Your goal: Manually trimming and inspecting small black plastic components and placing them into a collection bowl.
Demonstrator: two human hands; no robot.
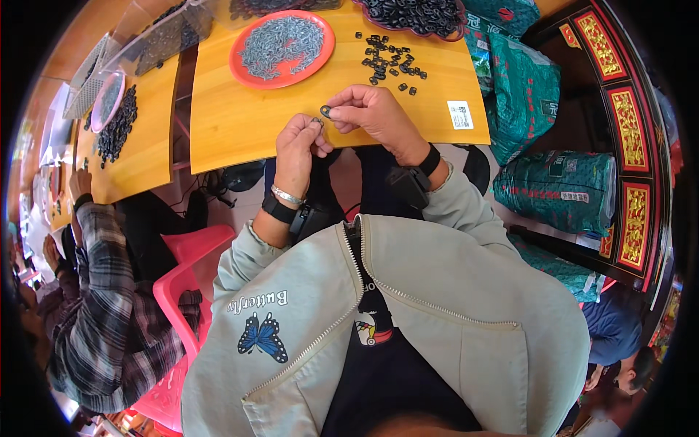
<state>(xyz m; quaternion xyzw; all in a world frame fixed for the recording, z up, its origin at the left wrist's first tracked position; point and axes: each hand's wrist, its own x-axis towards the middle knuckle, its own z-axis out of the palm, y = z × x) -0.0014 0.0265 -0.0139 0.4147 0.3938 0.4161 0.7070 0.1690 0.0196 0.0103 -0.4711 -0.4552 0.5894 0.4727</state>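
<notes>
My right hand [380,121] is closed, with a small black oval plastic piece [325,111] pinched between thumb and fingertip. Close beside it, my left hand [297,146] is closed too, thumb against finger; a tiny dark item shows at its tip, too small to name. The two hands almost meet just above the table's near edge. Beyond them lies an orange-red plate [237,64] heaped with small silvery metal pins [280,45]. To its right, several loose black plastic pieces [391,60] are scattered on the yellow wooden table [240,124].
A bowl of black pieces [415,13] stands at the far right of the table, near a white label [460,115]. Green sacks [557,191] crowd the right side. At left, a person in a plaid sleeve [105,269] sits on a pink chair [178,291] by another table.
</notes>
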